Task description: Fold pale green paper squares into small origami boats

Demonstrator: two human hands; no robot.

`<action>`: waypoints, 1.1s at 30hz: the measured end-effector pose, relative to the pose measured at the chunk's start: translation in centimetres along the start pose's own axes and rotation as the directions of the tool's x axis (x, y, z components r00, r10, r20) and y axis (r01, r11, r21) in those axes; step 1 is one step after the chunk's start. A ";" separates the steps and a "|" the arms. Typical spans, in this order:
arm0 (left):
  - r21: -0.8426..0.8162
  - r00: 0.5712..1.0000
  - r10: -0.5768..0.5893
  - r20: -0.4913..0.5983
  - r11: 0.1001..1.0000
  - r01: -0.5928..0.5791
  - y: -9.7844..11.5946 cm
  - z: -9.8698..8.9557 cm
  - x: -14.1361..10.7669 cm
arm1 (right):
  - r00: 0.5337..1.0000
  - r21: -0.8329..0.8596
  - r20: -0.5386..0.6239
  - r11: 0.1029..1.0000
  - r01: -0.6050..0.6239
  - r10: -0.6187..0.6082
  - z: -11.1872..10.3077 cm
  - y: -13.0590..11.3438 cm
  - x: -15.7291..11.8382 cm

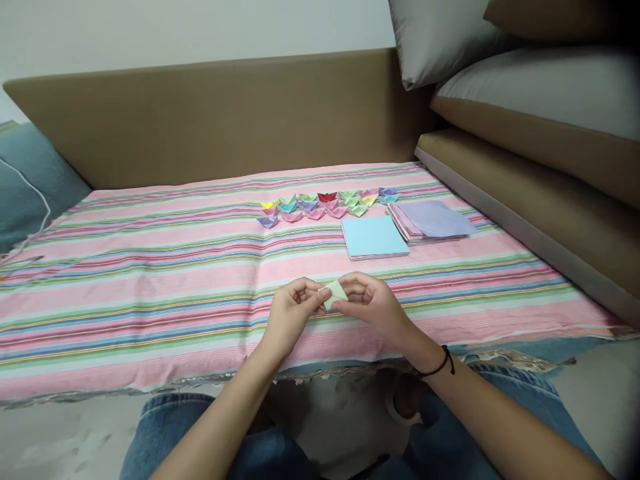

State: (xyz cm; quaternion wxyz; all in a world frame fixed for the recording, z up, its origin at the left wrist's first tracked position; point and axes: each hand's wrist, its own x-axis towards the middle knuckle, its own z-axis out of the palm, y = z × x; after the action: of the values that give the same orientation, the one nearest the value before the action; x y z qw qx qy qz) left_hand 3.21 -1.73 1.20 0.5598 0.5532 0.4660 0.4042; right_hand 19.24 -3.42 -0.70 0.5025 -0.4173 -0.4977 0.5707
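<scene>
A small pale green folded paper point(337, 293) is held up between both hands, above the near part of the striped cloth. My left hand point(296, 308) pinches its left side between thumb and fingers. On its right side, my right hand point(373, 303) grips the lower corner with thumb and fingers. Beyond the hands lies a stack of light blue square paper point(376, 237). Several small folded paper boats point(315, 213) in many colours stand in rows farther back.
Right of the blue stack is a fanned pile of purple and pink paper point(437, 220). A pink striped cloth point(195, 280) covers the surface. A brown padded board point(240, 123) closes the back, and stacked cushions point(540, 133) rise at the right. A white cable point(30, 177) hangs at far left.
</scene>
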 end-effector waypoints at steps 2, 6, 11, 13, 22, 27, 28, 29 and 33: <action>-0.038 1.000 -0.014 -0.005 0.999 0.014 0.0 0.0 0.1 | 0.999 0.001 -0.036 1.000 -0.007 0.007 0.1 0.1 0.0; -0.015 0.998 -0.052 0.031 0.999 0.052 0.0 0.0 0.1 | 0.990 -0.017 -0.129 0.999 0.049 -0.051 0.1 -0.1 0.1; 0.021 0.995 -0.051 0.087 0.999 0.049 -0.1 0.1 0.0 | 0.986 -0.003 -0.152 0.998 0.067 -0.067 0.0 -0.1 0.2; -0.004 0.995 -0.048 0.085 0.999 0.048 -0.3 0.3 -0.1 | 0.985 -0.006 -0.160 0.998 0.070 -0.070 0.0 -0.1 0.2; 0.115 0.967 -0.015 0.256 0.993 -0.015 -0.5 0.4 0.0 | 0.978 -0.218 -0.123 0.966 0.138 -0.168 -0.2 -0.1 -0.1; 0.006 0.995 -0.075 0.068 0.997 0.075 -0.9 0.4 0.0 | 0.984 -0.111 -0.137 0.989 0.096 -0.111 -0.3 0.4 0.1; -0.014 0.995 -0.084 0.061 0.996 0.085 -1.0 0.5 0.0 | 0.985 -0.116 -0.137 0.989 0.092 -0.108 -0.4 0.5 0.1; -0.014 0.994 -0.082 0.073 0.996 0.084 -1.2 0.5 0.0 | 0.984 -0.133 -0.137 0.986 0.096 -0.114 -0.4 0.5 0.2; 0.139 0.995 0.014 0.095 0.990 -0.027 -1.3 0.5 0.1 | 0.979 -0.229 -0.101 0.962 0.150 -0.176 -0.7 0.5 0.3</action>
State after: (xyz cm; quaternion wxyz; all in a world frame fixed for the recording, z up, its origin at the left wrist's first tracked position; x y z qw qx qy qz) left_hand 3.63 -1.80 -0.14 0.5366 0.6141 0.4608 0.3500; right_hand 19.80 -2.99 -1.32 0.5275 -0.4615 -0.5593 0.4426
